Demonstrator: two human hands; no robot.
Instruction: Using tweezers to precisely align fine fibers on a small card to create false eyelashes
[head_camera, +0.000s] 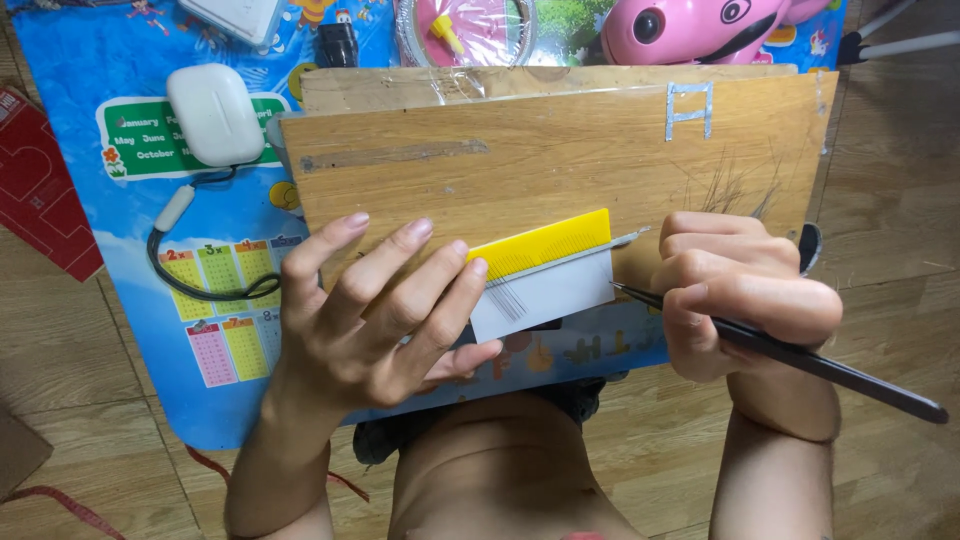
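The left hand (375, 315) lay open, fingers spread, fingertips pressing a yellow comb (540, 243) against a grey card (545, 295) on the wooden board (520, 150). The right hand (740, 290) was closed around dark tweezers (800, 355), tip aimed left at the card's edge. The comb ran left-right, rising rightward. A white case (213, 113) and black cable (200, 285) lay on the blue mat (70, 120) behind

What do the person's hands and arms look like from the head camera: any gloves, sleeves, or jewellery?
Both are bare. The left hand has no glove, ring or watch, and its forearm shows no sleeve down to the frame edge. The right hand is likewise ungloved and ringless, with a bare wrist and forearm. Nails are short and unpainted. No bands, bandages or markings show on either arm.
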